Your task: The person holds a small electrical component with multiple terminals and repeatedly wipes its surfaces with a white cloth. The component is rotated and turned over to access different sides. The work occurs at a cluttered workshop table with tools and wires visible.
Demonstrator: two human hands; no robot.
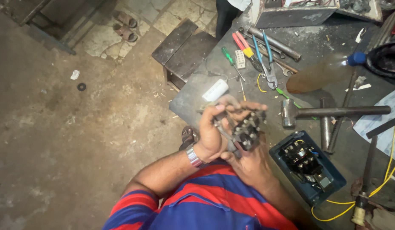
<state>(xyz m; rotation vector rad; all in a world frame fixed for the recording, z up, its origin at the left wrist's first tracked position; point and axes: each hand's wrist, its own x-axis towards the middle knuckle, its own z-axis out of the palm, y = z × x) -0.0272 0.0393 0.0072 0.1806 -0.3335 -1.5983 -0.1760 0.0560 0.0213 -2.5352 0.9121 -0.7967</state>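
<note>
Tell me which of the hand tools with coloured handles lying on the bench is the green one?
The green-handled screwdriver, lying leftmost in the group. Beside it are pliers with red handles, then pliers with blue handles. All lie apart from the hands.

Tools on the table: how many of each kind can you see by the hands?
Hammers: 1
Screwdrivers with green handle: 1
Pliers with red handles: 1
Pliers with blue handles: 1
Total: 4
Both hands, left hand and right hand, hold a black electrical part, not a tool.
</note>
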